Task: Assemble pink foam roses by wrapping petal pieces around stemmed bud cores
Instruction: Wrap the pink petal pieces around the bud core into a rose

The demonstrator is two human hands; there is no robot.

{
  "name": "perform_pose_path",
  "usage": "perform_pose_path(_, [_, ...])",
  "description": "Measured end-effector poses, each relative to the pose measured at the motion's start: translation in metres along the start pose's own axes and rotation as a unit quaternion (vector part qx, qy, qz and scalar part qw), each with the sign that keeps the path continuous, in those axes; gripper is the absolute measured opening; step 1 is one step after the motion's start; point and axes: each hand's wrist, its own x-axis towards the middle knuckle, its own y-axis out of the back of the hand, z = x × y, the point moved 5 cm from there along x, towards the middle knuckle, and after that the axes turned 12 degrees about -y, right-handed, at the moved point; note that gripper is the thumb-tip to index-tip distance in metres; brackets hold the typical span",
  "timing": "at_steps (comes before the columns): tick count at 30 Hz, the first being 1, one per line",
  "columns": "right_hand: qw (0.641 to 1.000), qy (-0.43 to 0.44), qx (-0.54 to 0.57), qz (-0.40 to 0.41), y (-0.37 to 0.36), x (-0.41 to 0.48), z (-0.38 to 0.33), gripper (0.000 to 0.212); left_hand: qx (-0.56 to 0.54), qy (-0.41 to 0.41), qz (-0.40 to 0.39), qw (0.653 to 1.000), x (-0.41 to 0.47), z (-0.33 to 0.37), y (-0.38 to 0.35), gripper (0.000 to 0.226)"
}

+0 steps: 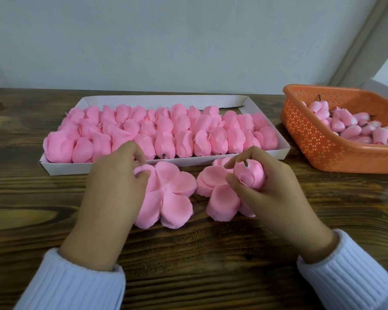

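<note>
Two stacks of flat pink five-lobed petal pieces lie on the wooden table: a left stack (168, 195) and a right stack (217, 193). My left hand (114, 186) rests on the left stack, its fingertips pinching the edge of a petal lobe. My right hand (267, 189) grips a pink bud core (250, 175) wrapped in petals, held stem-up over the right stack; the short dark stem (246, 162) pokes out at the top.
A white cardboard tray (267, 154) behind the stacks holds several rows of finished pink roses (161, 130). An orange perforated basket (318, 144) at the right holds several stemmed bud cores (354, 128). A pale wall stands behind the table.
</note>
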Motion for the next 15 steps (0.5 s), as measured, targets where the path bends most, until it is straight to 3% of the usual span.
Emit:
perform_pose_path(10, [1.0, 0.0, -0.003, 0.001, 0.0003, 0.0001, 0.0, 0.011, 0.006, -0.003, -0.007, 1.0, 0.0004, -0.0014, -0.0021, 0.013])
perform_pose_path(15, [1.0, 0.001, -0.004, 0.003, 0.0006, -0.0004, -0.0004, 0.011, 0.078, -0.055, -0.013, 0.995, 0.0028, 0.0026, 0.0015, 0.004])
